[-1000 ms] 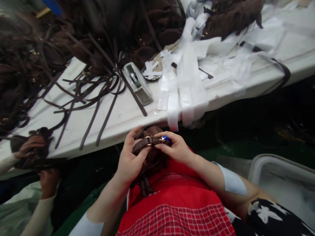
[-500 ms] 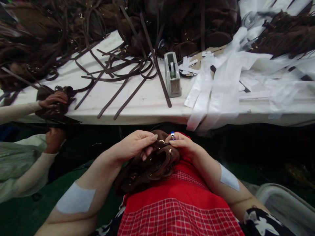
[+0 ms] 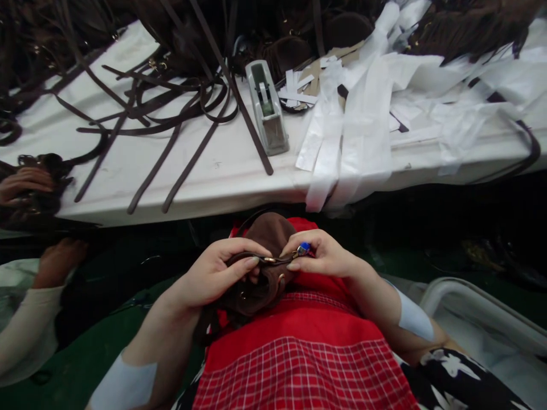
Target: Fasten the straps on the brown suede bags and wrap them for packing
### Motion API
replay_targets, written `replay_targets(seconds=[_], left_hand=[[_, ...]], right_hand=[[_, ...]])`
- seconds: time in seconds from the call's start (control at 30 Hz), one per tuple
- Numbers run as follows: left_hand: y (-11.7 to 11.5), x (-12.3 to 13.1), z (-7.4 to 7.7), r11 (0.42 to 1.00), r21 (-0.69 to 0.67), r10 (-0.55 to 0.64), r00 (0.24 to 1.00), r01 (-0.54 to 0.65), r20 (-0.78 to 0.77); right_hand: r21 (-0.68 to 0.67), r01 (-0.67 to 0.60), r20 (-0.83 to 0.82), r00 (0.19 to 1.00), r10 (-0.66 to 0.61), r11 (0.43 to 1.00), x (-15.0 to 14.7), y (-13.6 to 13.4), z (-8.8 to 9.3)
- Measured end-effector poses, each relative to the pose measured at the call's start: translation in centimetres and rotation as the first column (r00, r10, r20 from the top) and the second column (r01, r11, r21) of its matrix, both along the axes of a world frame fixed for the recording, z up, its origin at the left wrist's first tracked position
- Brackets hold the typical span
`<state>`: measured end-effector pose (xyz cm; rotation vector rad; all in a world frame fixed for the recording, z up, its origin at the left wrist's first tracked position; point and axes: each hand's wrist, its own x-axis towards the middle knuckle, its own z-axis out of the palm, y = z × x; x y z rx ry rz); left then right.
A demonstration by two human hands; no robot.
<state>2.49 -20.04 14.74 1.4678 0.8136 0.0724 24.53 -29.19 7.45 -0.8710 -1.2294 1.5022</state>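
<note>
A brown suede bag (image 3: pixel 265 236) rests in my lap against a red checked apron (image 3: pixel 307 364). My left hand (image 3: pixel 213 273) pinches a thin brown strap (image 3: pixel 252 259) with a small metal ring at the bag's top. My right hand (image 3: pixel 322 256) pinches the other end of that strap and also holds a small blue object (image 3: pixel 304 247) at its fingertips. Both hands are closed, close together just below the table edge.
The white table (image 3: pixel 222 176) carries loose brown straps (image 3: pixel 171 114), a grey tape dispenser (image 3: pixel 268 111), white paper strips (image 3: pixel 354 125) and piles of brown bags at the back. A co-worker's hands (image 3: pixel 25 188) hold a brown bag at the left. A white bin (image 3: pixel 482 319) stands at lower right.
The view has shifted. My hands have stayed together on the bag, and the strap now lies stretched between the two pinches. The co-worker's hands sit further left in view.
</note>
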Motion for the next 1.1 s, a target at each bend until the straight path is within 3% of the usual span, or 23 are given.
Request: replay_targets(seconds=[0.2, 0.33, 0.4, 0.5, 0.6, 0.8, 1.0, 1.1], left_hand=[[0.2, 1.3, -0.5, 0.989, 0.147, -0.026, 0.997, 0.036, -0.073], [-0.2, 1.8, 0.0, 0.951, 0.297, -0.067, 0.994, 0.090, -0.089], [-0.8, 2.1, 0.5, 0.893, 0.424, -0.103, 0.986, 0.149, -0.128], [-2.1, 2.8, 0.8, 0.759, 0.616, -0.132, 0.977, 0.208, -0.168], [-3.1, 3.6, 0.4, 0.696, 0.685, -0.159, 0.977, 0.214, -0.144], [-3.1, 4.2, -1.2, 0.714, 0.667, -0.150, 0.977, 0.213, -0.152], [-1.0, 2.9, -0.5, 0.747, 0.639, -0.057, 0.975, 0.183, -0.213], [0.5, 2.4, -0.1, 0.796, 0.570, -0.067, 0.966, 0.202, -0.249]], right_hand=[[-0.010, 0.030, 0.025, 0.999, -0.030, 0.999, 0.9, -0.3, -0.7], [-0.030, 0.067, -0.006, 0.998, -0.067, 0.997, 1.4, -0.4, -1.3], [-0.031, 0.088, -0.022, 0.996, -0.088, 0.996, 1.7, -0.6, -1.5], [-0.027, 0.106, -0.043, 0.993, -0.107, 0.994, 2.3, -0.9, -1.9], [-0.017, 0.149, -0.015, 0.989, -0.150, 0.989, 2.8, -1.2, -2.5], [-0.052, 0.208, 0.052, 0.977, -0.206, 0.977, 3.0, -1.8, -3.6], [-0.196, 0.202, -0.030, 0.977, -0.211, 0.960, 2.3, -1.9, -3.7], [-0.311, 0.083, -0.140, 0.981, -0.132, 0.947, 1.8, -1.5, -3.6]])
